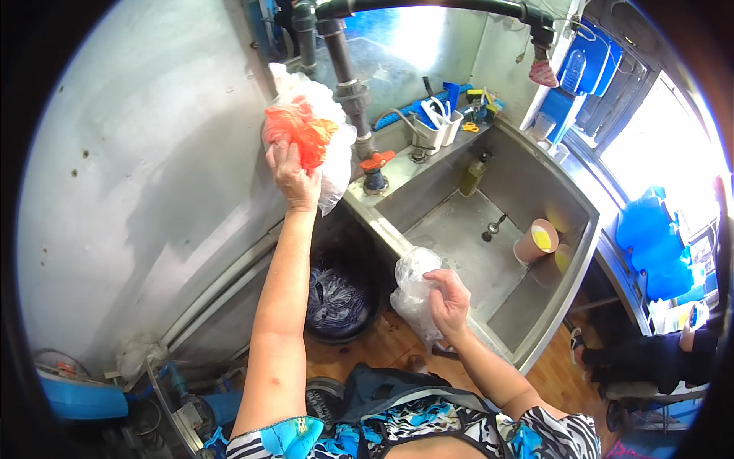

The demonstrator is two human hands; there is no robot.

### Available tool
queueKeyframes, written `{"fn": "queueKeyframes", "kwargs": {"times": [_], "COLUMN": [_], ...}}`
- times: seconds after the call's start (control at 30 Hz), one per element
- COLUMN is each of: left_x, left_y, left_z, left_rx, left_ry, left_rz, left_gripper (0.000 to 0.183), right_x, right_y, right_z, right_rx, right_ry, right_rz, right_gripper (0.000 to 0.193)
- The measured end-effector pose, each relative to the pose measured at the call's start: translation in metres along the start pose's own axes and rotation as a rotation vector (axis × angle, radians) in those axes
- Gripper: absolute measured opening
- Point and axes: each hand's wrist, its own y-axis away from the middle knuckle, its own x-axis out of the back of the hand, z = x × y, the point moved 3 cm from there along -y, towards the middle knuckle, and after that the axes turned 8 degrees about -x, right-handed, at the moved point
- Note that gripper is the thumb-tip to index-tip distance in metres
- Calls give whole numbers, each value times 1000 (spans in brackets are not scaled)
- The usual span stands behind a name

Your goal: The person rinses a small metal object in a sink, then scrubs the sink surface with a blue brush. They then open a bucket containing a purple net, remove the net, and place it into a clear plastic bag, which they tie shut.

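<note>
With my left arm stretched up toward the wall, my left hand (293, 176) has its fingers closed on a crumpled orange plastic bag (303, 130). White plastic bags (338, 164) hang bunched around and behind it, beside the dark pipe. My right hand (449, 301) pinches a crumpled clear plastic bag (415, 294) at the near left rim of the steel sink (459, 237). The thumb and part of the fingers overlap the bag's edge.
A red-handled valve (376, 162) stands at the sink's corner. In the sink are a pink cup (535, 240) and a soap bottle (472, 176). A black bin (340, 306) with a dark liner sits below. Another person's legs (642, 359) show at right.
</note>
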Motion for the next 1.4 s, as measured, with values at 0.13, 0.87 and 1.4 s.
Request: {"fn": "queueKeyframes", "kwargs": {"times": [0.13, 0.87, 1.4], "left_x": [-33, -129, 20], "left_y": [35, -8, 38], "left_z": [-6, -35, 124], "left_rx": [303, 61, 196], "left_ry": [271, -71, 457], "left_rz": [-57, -953, -389], "left_gripper": [30, 58, 73], "right_x": [15, -14, 17], "right_y": [-6, -100, -89], "right_z": [11, 30, 56], "right_rx": [-58, -304, -733], "right_ry": [28, -33, -1059], "right_rz": [-15, -187, -30], "right_gripper": [32, 38, 34]}}
